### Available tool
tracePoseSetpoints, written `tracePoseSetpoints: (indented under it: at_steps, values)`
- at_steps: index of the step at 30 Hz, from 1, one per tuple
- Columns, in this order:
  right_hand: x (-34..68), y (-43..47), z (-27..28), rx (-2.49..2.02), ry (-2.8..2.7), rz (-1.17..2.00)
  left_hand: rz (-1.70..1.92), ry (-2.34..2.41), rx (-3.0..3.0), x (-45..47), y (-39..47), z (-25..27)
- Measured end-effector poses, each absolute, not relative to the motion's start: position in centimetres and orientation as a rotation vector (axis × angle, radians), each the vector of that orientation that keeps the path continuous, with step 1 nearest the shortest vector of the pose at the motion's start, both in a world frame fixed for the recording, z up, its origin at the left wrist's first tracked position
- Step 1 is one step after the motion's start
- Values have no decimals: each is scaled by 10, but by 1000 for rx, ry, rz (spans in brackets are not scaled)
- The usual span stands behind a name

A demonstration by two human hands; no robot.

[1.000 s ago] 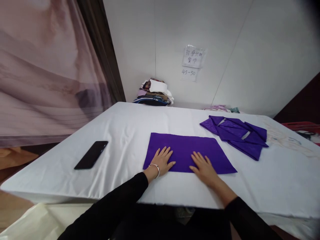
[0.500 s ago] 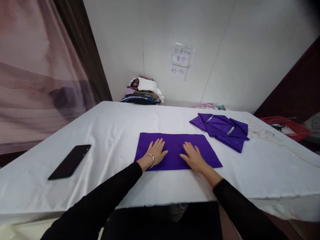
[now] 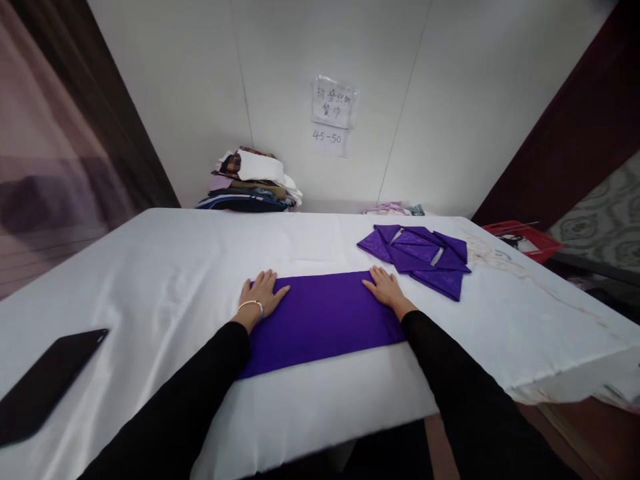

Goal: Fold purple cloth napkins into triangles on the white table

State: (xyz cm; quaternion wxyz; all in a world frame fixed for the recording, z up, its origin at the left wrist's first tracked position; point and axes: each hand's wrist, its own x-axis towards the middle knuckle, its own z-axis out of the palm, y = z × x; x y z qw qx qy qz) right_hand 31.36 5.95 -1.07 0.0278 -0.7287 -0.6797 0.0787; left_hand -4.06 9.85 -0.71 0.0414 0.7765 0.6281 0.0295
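Observation:
A purple cloth napkin (image 3: 323, 317), folded into a rectangle, lies on the white tablecloth in front of me. My left hand (image 3: 261, 295) rests flat with fingers apart on its far left corner, a silver bangle at the wrist. On the far right corner lies my right hand (image 3: 386, 288), palm down and fingers stretched out. Neither hand grips anything. Beyond my right hand, several folded purple napkins (image 3: 420, 253) overlap in a flat arrangement.
A black phone (image 3: 47, 380) lies at the left of the white-covered table (image 3: 165, 267). Stacked clothes (image 3: 255, 180) stand against the wall, with pink fabric (image 3: 390, 208) further right. A red basket (image 3: 543, 250) sits past the right edge. Handwritten paper signs (image 3: 334, 103) hang on the wall.
My hands have moved apart, from the middle of the napkin to its far corners. The napkin is slightly turned, its left side nearer me. The view has shifted to the right.

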Motion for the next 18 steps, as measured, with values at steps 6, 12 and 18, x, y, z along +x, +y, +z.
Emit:
tracePoseSetpoints:
  at_steps: [6, 12, 18]
  values:
    - [343, 59, -13, -2296, -2063, 237, 78, 1945, 2359, -45, 109, -6]
    - [272, 57, 6, -2116, -2163, 197, 111, 1948, 2350, -44, 108, -7]
    - [180, 55, 0, -1453, -2549, 379, 31, 1978, 2353, -47, 111, -7]
